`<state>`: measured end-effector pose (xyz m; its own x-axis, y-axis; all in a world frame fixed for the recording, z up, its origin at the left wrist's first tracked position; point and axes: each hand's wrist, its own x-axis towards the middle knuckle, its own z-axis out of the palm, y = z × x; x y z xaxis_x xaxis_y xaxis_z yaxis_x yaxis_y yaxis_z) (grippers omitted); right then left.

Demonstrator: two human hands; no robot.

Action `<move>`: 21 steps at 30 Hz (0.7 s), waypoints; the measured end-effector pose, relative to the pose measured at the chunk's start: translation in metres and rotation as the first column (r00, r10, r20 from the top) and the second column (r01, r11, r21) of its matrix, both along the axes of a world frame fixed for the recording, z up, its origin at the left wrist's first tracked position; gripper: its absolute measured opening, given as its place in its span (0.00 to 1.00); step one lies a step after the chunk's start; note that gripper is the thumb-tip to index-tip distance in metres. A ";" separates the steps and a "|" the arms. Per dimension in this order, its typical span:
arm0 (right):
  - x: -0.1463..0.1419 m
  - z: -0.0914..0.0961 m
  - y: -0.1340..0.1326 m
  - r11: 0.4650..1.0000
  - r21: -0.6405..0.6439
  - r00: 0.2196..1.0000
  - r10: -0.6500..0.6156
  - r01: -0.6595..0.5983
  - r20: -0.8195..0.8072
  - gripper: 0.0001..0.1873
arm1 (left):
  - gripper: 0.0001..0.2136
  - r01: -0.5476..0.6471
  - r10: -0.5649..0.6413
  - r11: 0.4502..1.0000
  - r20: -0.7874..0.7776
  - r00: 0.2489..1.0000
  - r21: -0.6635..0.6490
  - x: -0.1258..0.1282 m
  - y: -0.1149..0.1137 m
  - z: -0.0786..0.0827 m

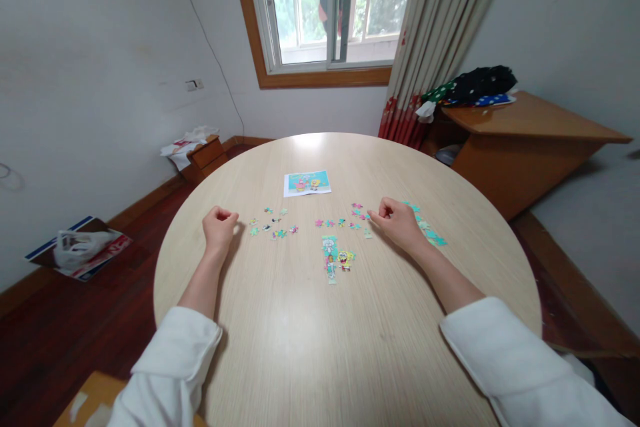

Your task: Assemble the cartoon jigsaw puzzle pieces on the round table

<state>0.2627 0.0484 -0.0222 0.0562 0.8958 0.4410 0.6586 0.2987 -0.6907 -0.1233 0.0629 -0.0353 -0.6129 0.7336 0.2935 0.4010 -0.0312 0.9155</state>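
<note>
My left hand (219, 228) rests on the table left of a loose group of puzzle pieces (281, 233), its fingers curled in and nothing showing between them. On the other side, my right hand (397, 219) is closed in a pinch, thumb and forefinger at a small teal-and-pink puzzle piece (367, 215). Pink and teal pieces (355, 212) lie just left of those fingertips. Partly behind the right hand and wrist is a row of teal pieces (434, 236). Between the hands, nearer me, sits a joined puzzle section (329, 257) with a pale-green cartoon figure; a yellow cartoon section (345, 259) adjoins its right side.
A printed reference picture (309, 183) lies farther back on the round wooden table (300, 347). Beyond are a window (340, 7) and a curtain (435, 27). A wooden desk (540, 121) with clothes (483, 85) stands right; a plastic bag (83, 248) lies on the floor left.
</note>
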 end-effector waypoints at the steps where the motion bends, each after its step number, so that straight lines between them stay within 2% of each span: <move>1: 0.000 0.000 0.000 1.000 0.003 1.000 0.003 -0.003 0.002 0.16 | 0.06 -0.001 0.001 1.000 -0.001 1.000 0.001 0.000 0.000 0.000; 6: -0.001 0.001 -0.001 1.000 0.007 1.000 0.006 -0.006 -0.007 0.16 | 0.07 -0.035 0.035 0.999 -0.040 0.999 -0.005 0.000 0.000 0.001; 13: -0.002 0.001 0.000 0.999 -0.037 0.998 0.016 -0.018 -0.063 0.08 | 0.07 -0.038 0.038 0.999 -0.036 0.999 0.002 0.001 0.000 0.001; 21: -0.002 0.003 -0.002 0.998 -0.047 0.996 0.029 -0.033 -0.080 0.07 | 0.07 -0.047 0.047 0.999 -0.006 0.999 0.006 -0.001 0.001 0.000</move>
